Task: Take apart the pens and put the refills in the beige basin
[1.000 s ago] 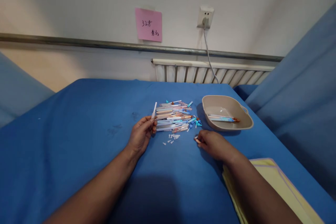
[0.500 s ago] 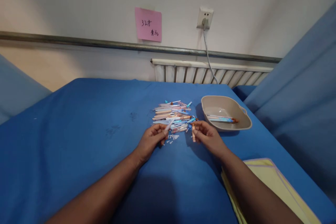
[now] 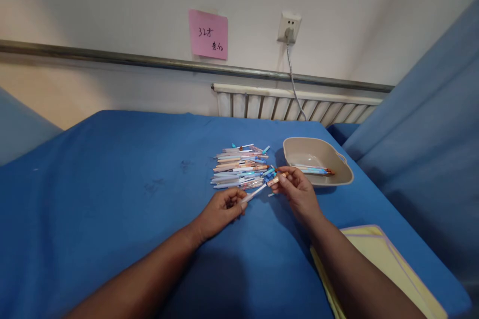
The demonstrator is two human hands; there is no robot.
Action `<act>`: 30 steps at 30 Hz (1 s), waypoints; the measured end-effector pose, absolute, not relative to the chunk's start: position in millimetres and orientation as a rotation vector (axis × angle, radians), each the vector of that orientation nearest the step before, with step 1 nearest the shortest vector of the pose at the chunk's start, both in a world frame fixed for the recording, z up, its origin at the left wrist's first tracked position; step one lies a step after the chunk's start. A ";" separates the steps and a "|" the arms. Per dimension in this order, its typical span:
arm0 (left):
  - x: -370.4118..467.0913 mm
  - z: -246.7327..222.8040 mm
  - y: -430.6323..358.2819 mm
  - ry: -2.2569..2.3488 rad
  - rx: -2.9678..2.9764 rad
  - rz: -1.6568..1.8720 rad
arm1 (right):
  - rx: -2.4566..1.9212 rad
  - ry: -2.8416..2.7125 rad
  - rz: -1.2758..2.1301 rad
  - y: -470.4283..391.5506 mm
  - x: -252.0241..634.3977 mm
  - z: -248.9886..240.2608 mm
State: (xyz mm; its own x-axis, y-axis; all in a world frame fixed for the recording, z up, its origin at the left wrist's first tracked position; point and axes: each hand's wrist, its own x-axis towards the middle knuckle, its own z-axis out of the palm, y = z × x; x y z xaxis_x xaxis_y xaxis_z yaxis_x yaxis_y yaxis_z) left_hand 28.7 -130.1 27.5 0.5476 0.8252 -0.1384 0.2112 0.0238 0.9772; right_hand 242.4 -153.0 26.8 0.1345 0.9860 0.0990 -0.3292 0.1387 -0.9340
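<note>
Left of the beige plastic basin (image 3: 299, 148), your left hand (image 3: 223, 208) pinches a slim white pen tube (image 3: 256, 193), pointing basinward at the short orange-patterned barrel (image 3: 276, 180) clamped in your right hand (image 3: 300, 193).

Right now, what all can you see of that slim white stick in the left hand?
The white stick is straight and looks like plastic, greyer toward its lower end. The left hand pinches that end, hiding part of it. In the picture it slants up rightward, its tip close to the orange piece in the right hand; whether they touch is unclear.
</note>
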 end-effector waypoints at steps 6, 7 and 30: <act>29.0 28.6 -130.7 0.901 1.553 0.607 | -0.967 -0.965 1.166 -152.5 241.4 27.9; 28.8 28.3 -130.5 0.893 1.562 0.608 | -0.977 -0.971 1.160 -152.4 241.3 28.0; 28.6 30.9 -131.4 0.923 1.627 0.604 | -1.203 -1.728 0.883 -163.7 235.9 20.3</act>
State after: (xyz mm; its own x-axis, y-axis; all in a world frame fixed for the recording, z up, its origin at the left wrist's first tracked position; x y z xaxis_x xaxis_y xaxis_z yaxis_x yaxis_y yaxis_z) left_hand 28.6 -131.4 30.9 0.5638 0.8219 -0.0813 0.2548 -0.0794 0.9637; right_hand 235.9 -163.7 20.3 -0.1945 0.9521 0.2361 0.3668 0.2938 -0.8827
